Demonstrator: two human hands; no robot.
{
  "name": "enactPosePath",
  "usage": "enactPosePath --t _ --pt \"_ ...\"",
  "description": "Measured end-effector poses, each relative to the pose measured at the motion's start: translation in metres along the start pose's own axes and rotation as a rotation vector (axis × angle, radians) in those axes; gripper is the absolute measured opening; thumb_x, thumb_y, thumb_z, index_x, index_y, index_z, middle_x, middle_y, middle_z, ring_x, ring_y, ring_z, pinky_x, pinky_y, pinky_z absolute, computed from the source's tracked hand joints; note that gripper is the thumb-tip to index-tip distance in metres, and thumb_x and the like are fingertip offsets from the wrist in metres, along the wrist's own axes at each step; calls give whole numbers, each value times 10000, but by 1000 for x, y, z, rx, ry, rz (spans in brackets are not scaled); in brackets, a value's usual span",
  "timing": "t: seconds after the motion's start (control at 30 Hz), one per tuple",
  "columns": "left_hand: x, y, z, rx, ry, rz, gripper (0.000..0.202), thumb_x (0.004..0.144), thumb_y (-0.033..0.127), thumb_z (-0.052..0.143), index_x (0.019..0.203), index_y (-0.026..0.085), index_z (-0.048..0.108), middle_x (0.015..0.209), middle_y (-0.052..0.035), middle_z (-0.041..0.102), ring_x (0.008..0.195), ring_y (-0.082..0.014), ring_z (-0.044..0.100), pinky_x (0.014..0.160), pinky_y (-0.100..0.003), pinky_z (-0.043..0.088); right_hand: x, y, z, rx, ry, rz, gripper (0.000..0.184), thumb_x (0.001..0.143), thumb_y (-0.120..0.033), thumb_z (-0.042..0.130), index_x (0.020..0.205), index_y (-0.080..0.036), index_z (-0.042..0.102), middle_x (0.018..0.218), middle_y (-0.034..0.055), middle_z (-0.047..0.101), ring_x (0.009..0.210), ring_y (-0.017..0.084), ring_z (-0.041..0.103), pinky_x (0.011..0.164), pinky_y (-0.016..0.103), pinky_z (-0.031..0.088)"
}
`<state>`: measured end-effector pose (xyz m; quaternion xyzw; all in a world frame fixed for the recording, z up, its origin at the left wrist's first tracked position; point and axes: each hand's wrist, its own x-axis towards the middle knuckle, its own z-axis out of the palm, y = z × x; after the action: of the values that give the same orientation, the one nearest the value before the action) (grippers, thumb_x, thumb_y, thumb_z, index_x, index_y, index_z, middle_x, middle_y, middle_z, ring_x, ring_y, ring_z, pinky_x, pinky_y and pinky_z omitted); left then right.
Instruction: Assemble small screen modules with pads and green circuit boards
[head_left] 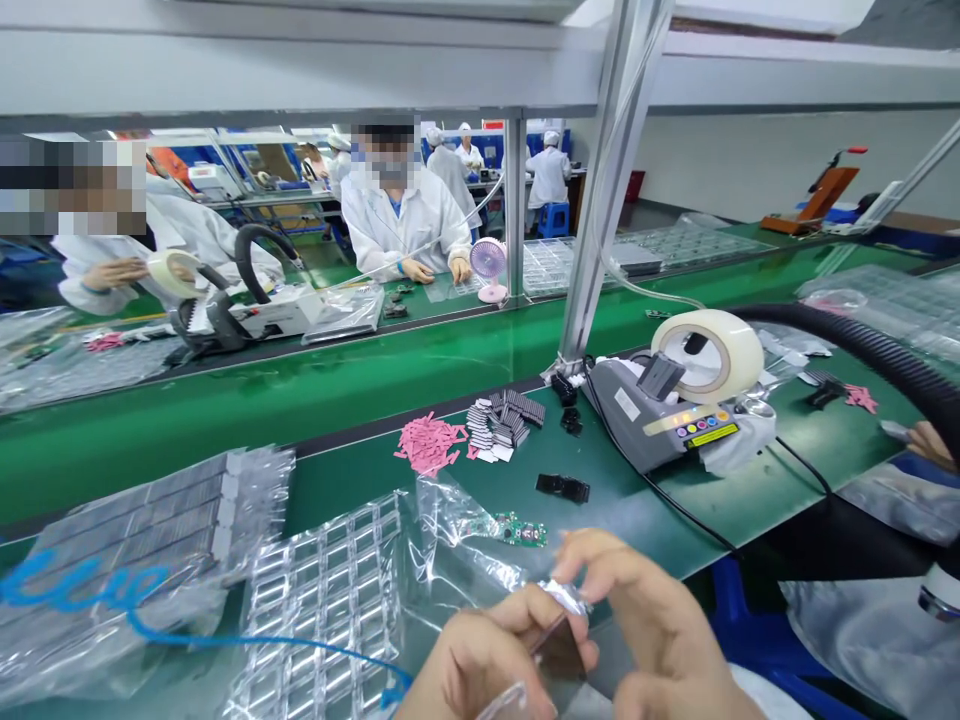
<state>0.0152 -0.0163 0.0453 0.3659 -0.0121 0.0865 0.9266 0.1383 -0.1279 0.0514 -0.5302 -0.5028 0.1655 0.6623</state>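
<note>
Low in the head view, my left hand (480, 660) and my right hand (652, 630) meet over a small dark flat part (559, 650) wrapped in clear film. The left fingers pinch the part from below, and the right thumb and forefinger grip the crinkled film at its top edge. Just beyond my hands a small green circuit board (521, 530) lies on a clear plastic bag (457, 540). A black clip (562, 488) rests on the green mat further back.
Clear blister trays (322, 600) and bagged trays (135, 540) fill the left. A pink strip pile (429, 443), striped small parts (502, 420), a tape dispenser machine (675, 415) and a black hose (885, 360) stand behind. Other workers sit across the green conveyor (300, 385).
</note>
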Motion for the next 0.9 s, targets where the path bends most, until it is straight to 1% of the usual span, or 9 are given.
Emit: enactPosePath --t 0.07,0.17,0.27,0.4,0.53,0.6,0.73,0.83,0.9 --pt "3 3 0 104 -43 31 296 541 452 799 777 275 780 973 -65 582 964 -223 559 896 -337 412 2 -13 -6 -214 23 -36 275 854 -526 547 879 -253 528 783 -12 588 781 148 586 875 352 448" --pt "3 6 1 190 -63 24 206 650 412 746 824 305 775 977 -62 529 968 -201 538 918 -325 398 4 -28 -9 -539 -35 -123 218 924 -386 498 780 -224 520 680 -41 516 665 117 543 985 375 309" --pt "-1 7 4 238 -94 17 208 705 403 702 890 324 759 1010 -65 497 1035 -224 519 968 -355 378 4 -32 -8 -689 -42 -160 198 929 -290 486 748 -218 521 674 -33 512 678 130 540 1001 368 260" --pt "-5 7 4 284 -111 27 225 715 368 700 931 328 747 1030 -60 482 1112 -250 500 1004 -364 356 3 -29 -8 -716 -38 -158 201 931 -271 473 743 -218 520 665 -33 523 669 133 543 1009 352 249" --pt "-7 7 0 316 -136 22 235 727 314 697 957 339 735 1040 -60 481 1109 -252 491 1015 -401 351 3 -27 -8 -714 -48 -135 228 941 -283 448 730 -217 504 661 -38 517 656 124 547 1014 335 241" --pt "-7 7 -3 319 -141 22 238 730 333 691 964 340 733 1045 -63 480 1106 -258 485 1018 -420 350 3 -26 -9 -720 -53 -140 221 943 -281 440 740 -217 499 670 -39 522 659 122 550 1016 337 239" --pt "-7 6 -2 355 -100 -7 221 725 364 689 940 345 741 1006 -63 496 1043 -246 516 978 -400 377 2 -22 -8 -736 -60 -143 228 948 -295 437 740 -219 494 667 -41 526 655 120 556 1019 325 236" --pt "-7 5 0 355 -46 -11 253 708 471 669 907 341 753 990 -66 505 997 -237 532 976 -403 374 0 -19 -8 -749 -43 -163 252 951 -310 429 723 -223 491 639 -43 523 618 119 552 1010 303 246" --pt "-7 5 1 346 -27 -10 281 696 500 665 919 349 748 1003 -68 503 996 -236 530 978 -399 372 0 -17 -8 -758 -37 -184 246 944 -310 443 718 -228 496 624 -42 530 604 126 551 993 293 264"
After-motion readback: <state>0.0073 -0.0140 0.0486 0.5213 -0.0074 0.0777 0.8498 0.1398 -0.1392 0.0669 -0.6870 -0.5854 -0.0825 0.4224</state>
